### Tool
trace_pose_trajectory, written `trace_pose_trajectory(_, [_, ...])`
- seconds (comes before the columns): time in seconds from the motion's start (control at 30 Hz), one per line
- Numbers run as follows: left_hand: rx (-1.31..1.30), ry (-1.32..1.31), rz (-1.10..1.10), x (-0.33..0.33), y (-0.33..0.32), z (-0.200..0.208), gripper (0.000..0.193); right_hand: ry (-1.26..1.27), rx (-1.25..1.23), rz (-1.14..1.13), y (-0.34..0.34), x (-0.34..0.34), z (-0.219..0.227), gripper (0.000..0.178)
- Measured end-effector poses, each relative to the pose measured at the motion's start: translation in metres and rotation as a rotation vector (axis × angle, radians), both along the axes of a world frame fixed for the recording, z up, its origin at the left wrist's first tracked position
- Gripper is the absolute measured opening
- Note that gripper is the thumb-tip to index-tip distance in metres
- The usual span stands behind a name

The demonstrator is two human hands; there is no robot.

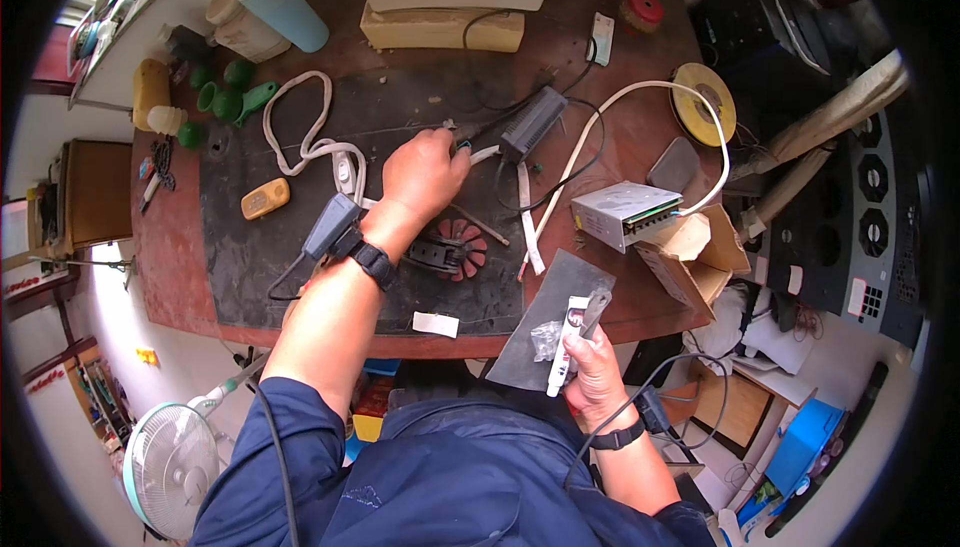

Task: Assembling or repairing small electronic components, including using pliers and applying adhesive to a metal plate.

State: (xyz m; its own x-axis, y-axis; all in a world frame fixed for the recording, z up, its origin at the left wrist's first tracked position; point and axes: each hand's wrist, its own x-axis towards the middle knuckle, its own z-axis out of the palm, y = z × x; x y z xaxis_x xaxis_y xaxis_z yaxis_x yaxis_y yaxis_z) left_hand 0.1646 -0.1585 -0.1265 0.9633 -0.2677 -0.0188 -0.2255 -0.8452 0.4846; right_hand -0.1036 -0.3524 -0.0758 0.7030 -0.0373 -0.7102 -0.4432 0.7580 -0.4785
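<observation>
My left hand [425, 175] reaches over the dark mat on the table, its fingers closed near a small dark-and-teal piece [462, 146]. What it grips is mostly hidden by the fingers. Close to the table's front edge, my right hand [597, 372] is closed round a white tube [566, 359] and a grey strip-like piece [596, 311]. A crumpled clear plastic wrapper [545, 340] lies against a dark grey sheet [520, 352] beside that tube. Right of my left hand sits a black power adapter [535, 125]. A reddish finned wheel [463, 250] lies below it.
A metal power supply [622, 213] and an open cardboard box [695, 262] stand at the right. A white cable [640, 97] arches toward a yellow spool [704, 105]. A power strip [345, 173], a yellow device [265, 199] and green cups [228, 104] are at the left.
</observation>
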Motion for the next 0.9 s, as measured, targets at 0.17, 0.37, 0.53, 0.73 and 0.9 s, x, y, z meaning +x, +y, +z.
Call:
trace_pose_trajectory(0.17, [-0.056, 0.010, 0.075, 0.017, 0.023, 0.008, 0.030, -0.004, 0.020, 0.012, -0.005, 0.001, 0.005, 0.045])
trace_pose_trajectory(0.37, [-0.134, -0.070, 0.236, 0.022, 0.064, 0.028, 0.023, -0.007, 0.043, 0.012, -0.014, -0.007, -0.001, 0.048])
trace_pose_trajectory(0.53, [-0.072, 0.126, -0.356, -0.019, 0.049, 0.034, 0.018, 0.010, 0.000, 0.025, -0.014, -0.007, -0.001, 0.044])
trace_pose_trajectory(0.73, [0.070, 0.169, -0.553, -0.028, 0.031, 0.028, 0.019, -0.006, 0.006, 0.040, -0.015, -0.008, -0.001, 0.046])
trace_pose_trajectory(0.9, [0.073, 0.181, -0.540, -0.025, 0.033, 0.025, 0.014, 0.002, 0.005, 0.031, -0.013, -0.008, 0.000, 0.048])
